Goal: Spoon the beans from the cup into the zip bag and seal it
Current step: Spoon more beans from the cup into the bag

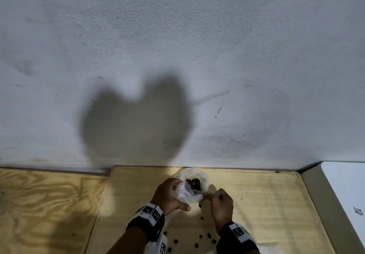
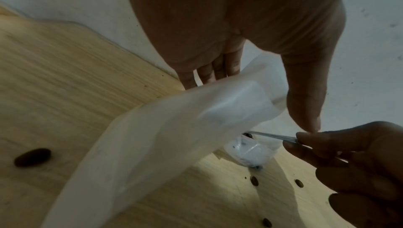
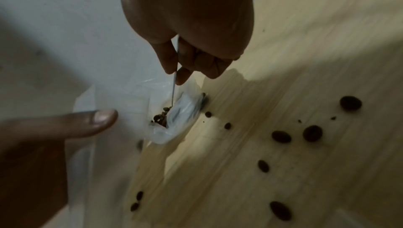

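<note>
Near the tabletop's far edge, the left hand is holding the zip bag open while the right hand's fingers are pinching the spoon, probably tipping beans inside; next, scooping again from the cup, which I cannot make out.

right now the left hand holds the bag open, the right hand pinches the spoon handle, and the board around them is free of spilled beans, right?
Not quite: the wooden board is not free of beans. Loose beans lie scattered on it near the hands, as the right wrist view shows. The rest holds: the left hand holds the zip bag open and the right hand pinches the spoon handle.
</note>
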Available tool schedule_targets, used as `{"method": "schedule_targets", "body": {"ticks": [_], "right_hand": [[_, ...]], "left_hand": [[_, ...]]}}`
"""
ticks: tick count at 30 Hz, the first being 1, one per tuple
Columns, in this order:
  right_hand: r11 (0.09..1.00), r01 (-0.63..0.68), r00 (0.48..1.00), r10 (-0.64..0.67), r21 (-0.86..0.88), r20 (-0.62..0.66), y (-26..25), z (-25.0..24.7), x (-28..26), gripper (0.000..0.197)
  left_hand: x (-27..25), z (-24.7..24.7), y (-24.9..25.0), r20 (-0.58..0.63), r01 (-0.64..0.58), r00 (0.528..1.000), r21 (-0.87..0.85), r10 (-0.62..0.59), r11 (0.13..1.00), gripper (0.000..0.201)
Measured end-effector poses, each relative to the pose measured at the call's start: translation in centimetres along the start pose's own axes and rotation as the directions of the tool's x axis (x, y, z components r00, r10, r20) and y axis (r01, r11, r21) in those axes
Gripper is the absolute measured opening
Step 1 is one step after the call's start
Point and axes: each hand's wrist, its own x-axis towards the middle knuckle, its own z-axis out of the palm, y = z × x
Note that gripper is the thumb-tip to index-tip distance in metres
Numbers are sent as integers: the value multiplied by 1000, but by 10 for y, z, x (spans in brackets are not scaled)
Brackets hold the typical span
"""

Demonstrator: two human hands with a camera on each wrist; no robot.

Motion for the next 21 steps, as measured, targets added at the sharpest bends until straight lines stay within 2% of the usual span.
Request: {"method": "schedule_targets", "body": {"ticks": [4, 8, 16, 21], "right_hand": [[995, -79, 997, 80, 61, -4, 3, -6, 11, 29], [984, -107, 994, 102, 141, 38, -7, -28, 10, 39], [961, -10, 995, -17, 276, 94, -36, -66, -1, 29], [941, 96, 980, -147, 324, 137, -52, -73, -9, 20]], "left_hand": [[-1, -5, -1, -10, 8, 1000, 1, -8, 1000, 94], [-3, -8, 0, -14, 14, 1000, 6, -14, 1000, 94], [-2, -9, -1, -11, 0, 1000, 43, 1, 999, 96], [0, -8, -1, -22, 8, 1000, 29, -7, 1000, 97]]}}
